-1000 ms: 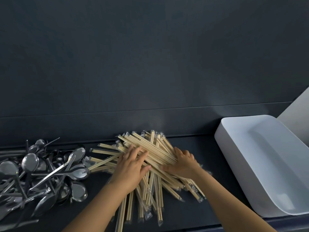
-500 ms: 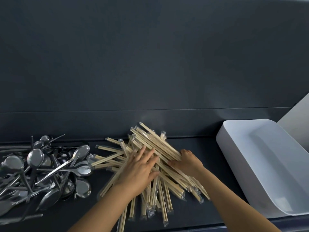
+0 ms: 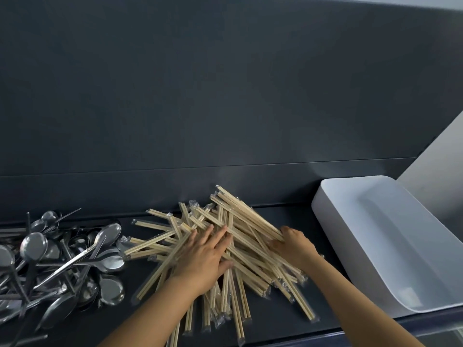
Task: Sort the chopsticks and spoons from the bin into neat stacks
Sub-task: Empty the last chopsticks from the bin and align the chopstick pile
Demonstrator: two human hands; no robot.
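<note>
Shiny metal spoons (image 3: 75,256), wooden chopsticks (image 3: 250,221)

Left hand (image 3: 203,256) and right hand (image 3: 293,246) are bare (forearms (image 3: 155,311) likewise, as far as seen).

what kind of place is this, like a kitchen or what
Probably a restaurant or canteen prep area, though little of the room shows. The clues: a big heap of individually wrapped chopsticks, a pile of identical metal spoons, and a white bin on a dark counter.
</note>
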